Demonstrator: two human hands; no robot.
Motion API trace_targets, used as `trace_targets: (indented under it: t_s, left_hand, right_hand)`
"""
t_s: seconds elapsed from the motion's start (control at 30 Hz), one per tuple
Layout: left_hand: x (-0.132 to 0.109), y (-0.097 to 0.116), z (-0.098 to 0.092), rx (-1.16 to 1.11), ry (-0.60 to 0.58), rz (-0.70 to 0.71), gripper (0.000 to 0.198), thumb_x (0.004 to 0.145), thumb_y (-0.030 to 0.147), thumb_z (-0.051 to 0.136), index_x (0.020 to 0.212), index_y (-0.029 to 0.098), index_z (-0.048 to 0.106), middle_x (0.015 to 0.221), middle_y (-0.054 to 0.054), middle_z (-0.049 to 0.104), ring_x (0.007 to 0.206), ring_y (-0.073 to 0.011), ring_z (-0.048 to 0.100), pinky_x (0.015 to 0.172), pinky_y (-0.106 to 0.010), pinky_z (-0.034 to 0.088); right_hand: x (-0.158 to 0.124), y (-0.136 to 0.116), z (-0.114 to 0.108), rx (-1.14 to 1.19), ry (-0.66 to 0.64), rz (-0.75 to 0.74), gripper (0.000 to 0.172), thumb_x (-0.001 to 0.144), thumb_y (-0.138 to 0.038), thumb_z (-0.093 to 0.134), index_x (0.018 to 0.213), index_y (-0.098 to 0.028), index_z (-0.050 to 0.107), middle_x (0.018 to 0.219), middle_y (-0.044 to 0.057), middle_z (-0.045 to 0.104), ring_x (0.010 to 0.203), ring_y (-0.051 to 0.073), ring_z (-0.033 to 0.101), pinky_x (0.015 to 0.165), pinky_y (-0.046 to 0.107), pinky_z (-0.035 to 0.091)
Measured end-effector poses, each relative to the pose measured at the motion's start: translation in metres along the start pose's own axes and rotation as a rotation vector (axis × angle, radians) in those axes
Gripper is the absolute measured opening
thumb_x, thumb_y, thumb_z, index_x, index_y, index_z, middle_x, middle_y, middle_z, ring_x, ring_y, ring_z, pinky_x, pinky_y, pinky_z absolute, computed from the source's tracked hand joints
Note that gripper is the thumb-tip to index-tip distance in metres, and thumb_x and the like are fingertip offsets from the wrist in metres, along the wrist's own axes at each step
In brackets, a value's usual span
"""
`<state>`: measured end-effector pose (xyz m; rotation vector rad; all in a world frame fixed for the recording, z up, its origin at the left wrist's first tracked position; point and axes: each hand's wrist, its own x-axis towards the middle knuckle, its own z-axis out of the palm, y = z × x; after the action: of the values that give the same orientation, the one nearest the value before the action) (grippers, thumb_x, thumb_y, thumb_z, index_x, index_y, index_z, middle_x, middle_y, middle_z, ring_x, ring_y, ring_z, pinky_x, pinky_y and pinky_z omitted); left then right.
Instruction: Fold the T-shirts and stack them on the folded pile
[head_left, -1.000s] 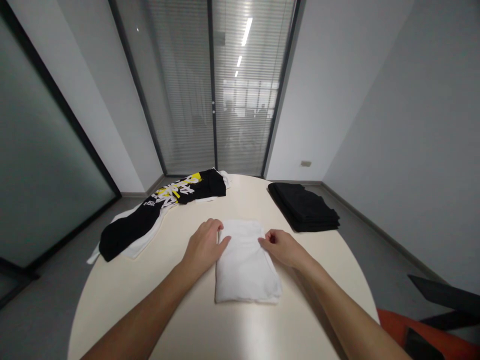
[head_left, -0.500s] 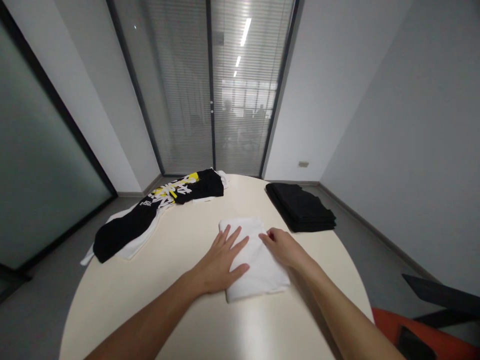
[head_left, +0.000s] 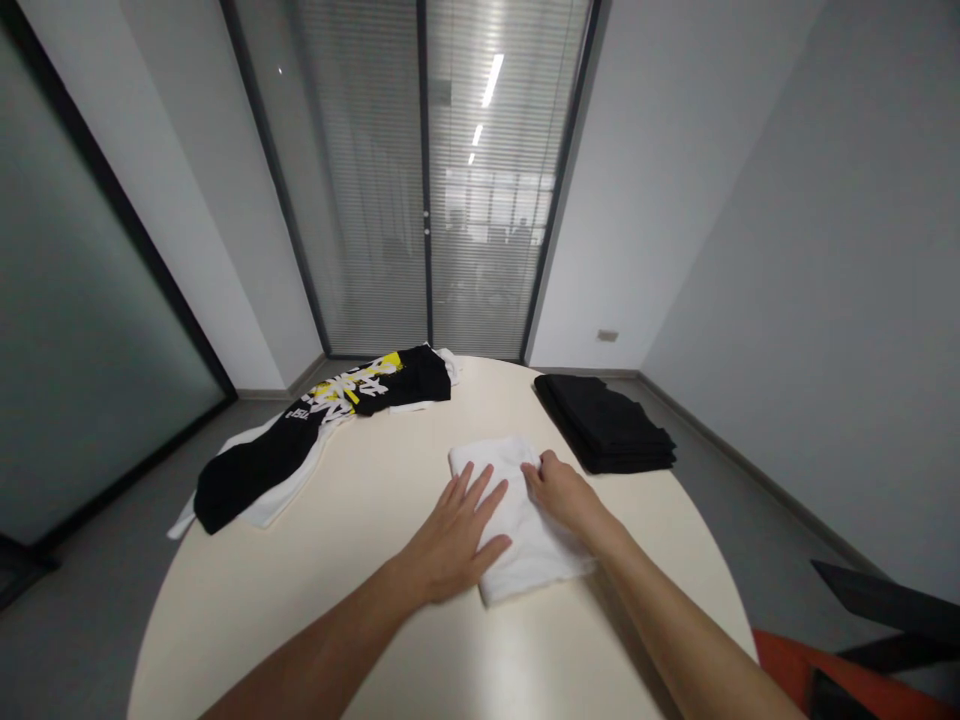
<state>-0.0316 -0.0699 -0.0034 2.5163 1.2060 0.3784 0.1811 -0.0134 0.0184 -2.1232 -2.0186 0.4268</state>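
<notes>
A folded white garment (head_left: 525, 545) lies on the round table in front of me, slightly turned and a little creased. My left hand (head_left: 457, 540) rests flat along its left side, fingers spread over the cloth. At the right edge, my right hand (head_left: 568, 494) has its fingers curled, with the thumb on top of the cloth and the fingertips partly hidden. It appears to pinch that edge. What kind of garment it is cannot be made out from the fold.
A stack of folded black garments (head_left: 606, 425) sits at the table's right rim. Along the left rim lie loose black and white shirts (head_left: 259, 465), one printed in yellow and white. An orange chair (head_left: 795, 670) stands beside the cream table (head_left: 375, 500) at lower right.
The white garment has slid a little to the right, its near end most. My left hand has moved right with it, while my right hand keeps to its right edge.
</notes>
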Motion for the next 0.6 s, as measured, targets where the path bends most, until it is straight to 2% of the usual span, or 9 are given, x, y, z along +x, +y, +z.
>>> trace_targets:
  t_s: [0.13,0.33,0.6]
  left_hand:
    - [0.002,-0.007,0.005,0.040,0.078,-0.051,0.068,0.102,0.054,0.033,0.159,0.018,0.023,0.167,-0.009,0.013,0.155,-0.0282,0.005,0.125,-0.050,0.018]
    - [0.006,-0.016,0.009,0.114,0.150,-0.163,0.063,0.101,0.050,0.036,0.152,0.013,0.038,0.160,-0.012,0.034,0.150,-0.0287,0.027,0.122,-0.048,0.028]
    - [0.006,-0.017,0.011,0.106,0.150,-0.156,0.064,0.101,0.051,0.036,0.153,0.013,0.038,0.160,-0.011,0.035,0.150,-0.0281,0.027,0.122,-0.047,0.028]
  right_hand:
    - [0.017,0.000,-0.018,-0.030,0.077,-0.003,0.029,0.102,-0.038,0.043,0.116,-0.014,0.051,0.104,0.021,0.072,0.096,0.030,0.071,0.072,0.031,0.043]
    - [0.049,0.005,-0.072,-0.072,0.267,-0.072,0.030,0.101,-0.038,0.049,0.121,-0.016,0.050,0.101,0.017,0.073,0.091,0.028,0.071,0.070,0.029,0.041]
    - [0.106,0.026,-0.146,-0.103,0.422,-0.088,0.036,0.098,-0.043,0.052,0.122,-0.016,0.053,0.106,0.016,0.072,0.092,0.027,0.068,0.071,0.030,0.044]
